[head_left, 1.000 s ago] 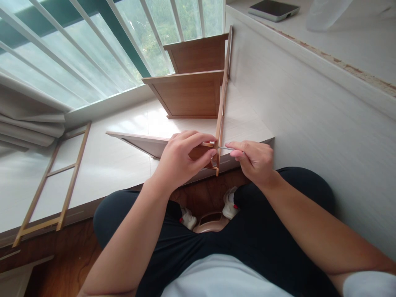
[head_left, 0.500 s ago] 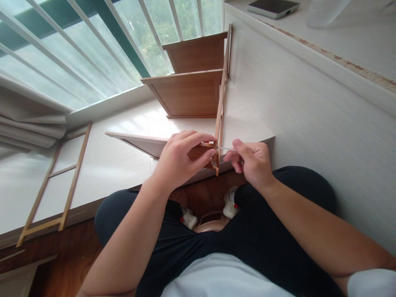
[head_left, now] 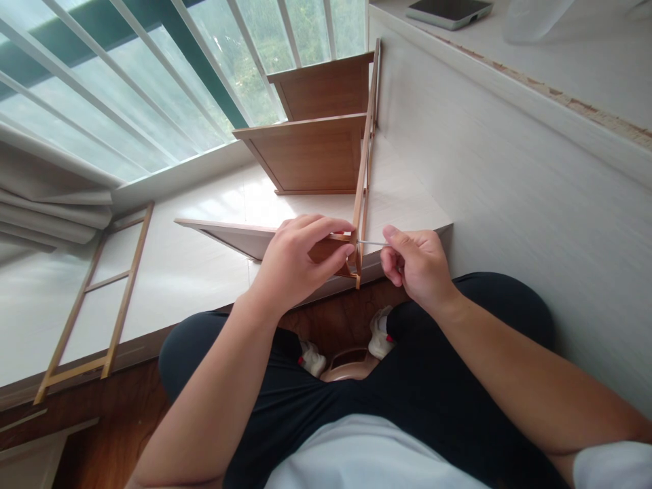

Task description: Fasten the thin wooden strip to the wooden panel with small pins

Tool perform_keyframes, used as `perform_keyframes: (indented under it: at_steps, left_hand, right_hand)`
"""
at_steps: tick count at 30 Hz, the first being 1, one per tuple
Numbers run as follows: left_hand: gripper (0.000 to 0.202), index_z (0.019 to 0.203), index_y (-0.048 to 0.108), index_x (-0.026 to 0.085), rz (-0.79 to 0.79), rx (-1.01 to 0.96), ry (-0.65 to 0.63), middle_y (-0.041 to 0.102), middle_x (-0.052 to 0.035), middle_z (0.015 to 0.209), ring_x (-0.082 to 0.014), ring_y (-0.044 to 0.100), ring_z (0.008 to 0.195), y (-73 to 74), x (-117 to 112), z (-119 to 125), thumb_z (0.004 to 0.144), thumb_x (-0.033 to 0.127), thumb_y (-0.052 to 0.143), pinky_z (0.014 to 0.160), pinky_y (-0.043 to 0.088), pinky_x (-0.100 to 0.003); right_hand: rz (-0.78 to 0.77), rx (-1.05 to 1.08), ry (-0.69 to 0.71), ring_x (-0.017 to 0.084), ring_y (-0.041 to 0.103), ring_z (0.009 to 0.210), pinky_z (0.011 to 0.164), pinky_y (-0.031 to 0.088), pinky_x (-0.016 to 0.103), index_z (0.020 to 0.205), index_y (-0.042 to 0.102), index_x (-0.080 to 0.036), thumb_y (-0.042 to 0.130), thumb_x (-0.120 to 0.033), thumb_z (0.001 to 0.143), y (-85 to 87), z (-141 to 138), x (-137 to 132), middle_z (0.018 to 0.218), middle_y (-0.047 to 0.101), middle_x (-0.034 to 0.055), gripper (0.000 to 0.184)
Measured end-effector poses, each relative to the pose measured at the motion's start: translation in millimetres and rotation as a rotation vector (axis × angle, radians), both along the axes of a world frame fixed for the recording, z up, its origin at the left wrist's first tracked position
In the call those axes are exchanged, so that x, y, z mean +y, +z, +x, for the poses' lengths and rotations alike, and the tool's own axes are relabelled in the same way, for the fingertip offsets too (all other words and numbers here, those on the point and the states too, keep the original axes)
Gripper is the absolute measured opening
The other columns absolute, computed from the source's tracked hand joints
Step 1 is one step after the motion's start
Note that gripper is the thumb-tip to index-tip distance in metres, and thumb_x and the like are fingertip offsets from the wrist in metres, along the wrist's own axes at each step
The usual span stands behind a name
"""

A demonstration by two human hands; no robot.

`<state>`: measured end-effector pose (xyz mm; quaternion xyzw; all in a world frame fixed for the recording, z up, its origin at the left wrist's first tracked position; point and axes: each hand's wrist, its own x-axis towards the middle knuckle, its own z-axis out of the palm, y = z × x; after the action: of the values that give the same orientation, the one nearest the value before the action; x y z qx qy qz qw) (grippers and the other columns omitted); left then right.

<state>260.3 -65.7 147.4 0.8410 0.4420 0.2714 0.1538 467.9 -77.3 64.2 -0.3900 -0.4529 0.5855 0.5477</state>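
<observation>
My left hand grips the near end of a wooden shelf board, pressing it against a thin upright side frame. My right hand is closed on a thin metal hex key, whose tip meets the outer face of the frame near its lower end. Two more brown shelf boards, the nearer board and the farther board, are fixed to the same frame. The whole piece lies on its side on a white window ledge.
A second ladder-like wooden side frame lies flat on the ledge at left. A window with white bars is behind. A white wall panel rises at right; a tablet lies on its top. My knees and slippered feet are below.
My right hand has turned on the hex key: fingers that pointed left along it are now curled down, knuckles up. My left hand and the boards have stayed put.
</observation>
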Motion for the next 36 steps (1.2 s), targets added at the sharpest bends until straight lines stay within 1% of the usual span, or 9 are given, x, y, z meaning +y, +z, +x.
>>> perform_keyframes:
  at_steps: [5,8,11,15,17,19,23,31,36]
  left_hand:
    - [0.02,0.112,0.077,0.021,0.007,-0.002,-0.003,0.08,-0.0046,0.105,-0.0222,0.071,0.1,-1.5,0,-1,0.099,0.033,0.068,0.096,0.051,-0.036]
    - [0.02,0.112,0.077,0.022,0.005,-0.001,-0.007,0.08,-0.0047,0.106,-0.0222,0.071,0.1,-1.8,1,-2,0.098,0.033,0.069,0.096,0.051,-0.036]
    - [0.02,0.112,0.077,0.022,0.006,0.004,-0.003,0.08,-0.0049,0.106,-0.0223,0.071,0.099,-1.0,0,-1,0.099,0.034,0.068,0.096,0.051,-0.037]
    - [0.02,0.111,0.076,0.022,0.006,0.006,0.003,0.08,-0.0052,0.104,-0.0226,0.072,0.099,-0.2,0,0,0.099,0.035,0.068,0.096,0.052,-0.037]
    - [0.02,0.111,0.076,0.023,0.005,0.006,0.003,0.08,-0.0052,0.105,-0.0227,0.072,0.1,-0.5,0,0,0.098,0.035,0.068,0.096,0.052,-0.037]
    - [0.019,0.111,0.076,0.023,0.006,0.006,0.001,0.08,-0.0051,0.106,-0.0226,0.072,0.1,-0.9,0,0,0.098,0.034,0.068,0.095,0.051,-0.037]
    - [0.018,0.11,0.077,0.024,0.016,0.015,0.011,0.08,-0.0044,0.105,-0.0225,0.072,0.1,-1.6,0,-1,0.098,0.034,0.068,0.094,0.051,-0.037]
    - [0.021,0.112,0.077,0.024,0.033,0.038,0.018,0.08,-0.0051,0.104,-0.0229,0.071,0.099,-1.4,-1,0,0.099,0.036,0.066,0.094,0.051,-0.037]
    - [0.021,0.113,0.077,0.024,0.067,0.067,0.024,0.08,-0.0049,0.103,-0.023,0.071,0.098,-1.5,-1,0,0.1,0.036,0.065,0.094,0.051,-0.038]
  right_hand:
    - [-0.069,0.087,0.102,0.008,0.036,0.032,0.039,0.019,0.025,0.051,0.059,-0.018,0.072,-0.062,0.094,6.8,0,3,0.037,0.046,-0.0016,0.063]
    - [-0.066,0.061,0.107,0.009,0.035,0.032,0.038,0.019,0.026,0.05,0.057,-0.019,0.072,-0.063,0.094,11.6,1,1,0.036,0.044,-0.0023,0.064]
    - [0.056,-0.074,0.016,0.009,0.039,0.035,0.041,0.026,0.026,0.05,0.056,-0.019,0.066,-0.061,0.1,15.8,2,-4,0.039,0.047,-0.0016,0.066]
    - [0.396,-0.446,-0.147,0.01,0.048,0.044,0.05,0.037,0.026,0.054,0.057,-0.019,0.056,-0.053,0.109,17.2,8,-9,0.046,0.053,-0.0005,0.064]
    - [0.563,-0.6,-0.186,0.011,0.053,0.048,0.054,0.04,0.027,0.061,0.061,-0.019,0.053,-0.049,0.111,13.8,12,-7,0.052,0.058,0.0003,0.059]
    - [0.666,-0.659,-0.197,0.012,0.059,0.053,0.057,0.043,0.026,0.072,0.068,-0.02,0.052,-0.047,0.112,8.3,16,-2,0.059,0.065,0.001,0.051]
    - [0.767,-0.667,-0.197,0.013,0.065,0.059,0.062,0.048,0.026,0.09,0.074,-0.021,0.053,-0.044,0.112,-2.0,21,7,0.068,0.071,0.0009,0.038]
    - [0.815,-0.699,-0.291,0.015,0.069,0.061,0.064,0.051,0.026,0.091,0.074,-0.022,0.055,-0.046,0.111,-8.0,24,13,0.071,0.073,0.0017,0.037]
    - [0.858,-0.727,-0.274,0.015,0.07,0.063,0.066,0.053,0.026,0.092,0.075,-0.022,0.056,-0.046,0.111,-7.6,24,16,0.071,0.074,0.0022,0.036]
